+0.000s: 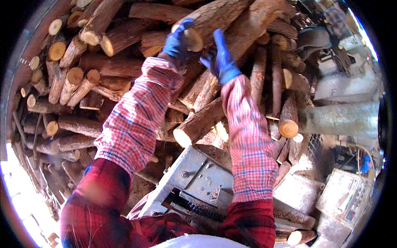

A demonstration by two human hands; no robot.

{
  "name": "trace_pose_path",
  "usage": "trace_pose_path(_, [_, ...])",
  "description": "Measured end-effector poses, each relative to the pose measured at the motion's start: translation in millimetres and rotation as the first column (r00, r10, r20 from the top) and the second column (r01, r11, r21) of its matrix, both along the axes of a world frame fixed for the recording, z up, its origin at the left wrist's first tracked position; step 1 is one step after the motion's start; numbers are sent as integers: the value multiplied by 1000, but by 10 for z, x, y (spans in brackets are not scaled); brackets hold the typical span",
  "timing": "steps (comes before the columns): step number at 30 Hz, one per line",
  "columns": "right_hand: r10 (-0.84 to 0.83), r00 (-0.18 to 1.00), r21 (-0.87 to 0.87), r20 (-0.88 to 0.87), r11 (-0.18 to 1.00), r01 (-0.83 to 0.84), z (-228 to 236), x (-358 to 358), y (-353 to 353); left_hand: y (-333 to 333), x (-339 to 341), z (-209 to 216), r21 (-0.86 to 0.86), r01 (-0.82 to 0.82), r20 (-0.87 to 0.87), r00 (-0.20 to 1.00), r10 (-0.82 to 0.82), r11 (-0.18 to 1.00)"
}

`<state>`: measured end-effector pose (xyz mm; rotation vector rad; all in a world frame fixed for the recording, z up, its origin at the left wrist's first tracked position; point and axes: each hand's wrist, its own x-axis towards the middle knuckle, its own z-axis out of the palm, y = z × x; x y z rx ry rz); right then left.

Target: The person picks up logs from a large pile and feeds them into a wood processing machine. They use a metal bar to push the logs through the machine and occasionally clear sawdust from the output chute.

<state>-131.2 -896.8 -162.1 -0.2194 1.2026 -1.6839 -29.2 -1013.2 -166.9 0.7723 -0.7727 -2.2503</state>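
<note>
Spreading beside a log (219,18), the right hand (222,60) overhangs the woodpile (108,66); whether the left hand (177,42) grips is unclear. Nearer stands a grey machine (188,165); rightward, a control box (341,196).

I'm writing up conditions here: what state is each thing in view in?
Left hand: blue-gloved, at the upper log's cut end; grip unclear
Right hand: blue-gloved, open, thumb and fingers apart
Upper log: cut, bark on
Other logs: cut, heaped
Grey machine: slot uncovered; running or not, cannot tell
Control box: panel exposed; power unclear
</note>
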Motion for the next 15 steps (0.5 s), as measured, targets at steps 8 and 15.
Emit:
trace_pose_path(8, [66, 988, -599, 141, 800, 32, -387, -473, -319, 1089, 838, 101, -332, -71, 45, 995, 91, 941])
trace_pose_path(15, [307, 880, -617, 363, 787, -20, 241, 375, 494, 1761, 1565, 1297, -455, -117, 430, 840, 332, 883])
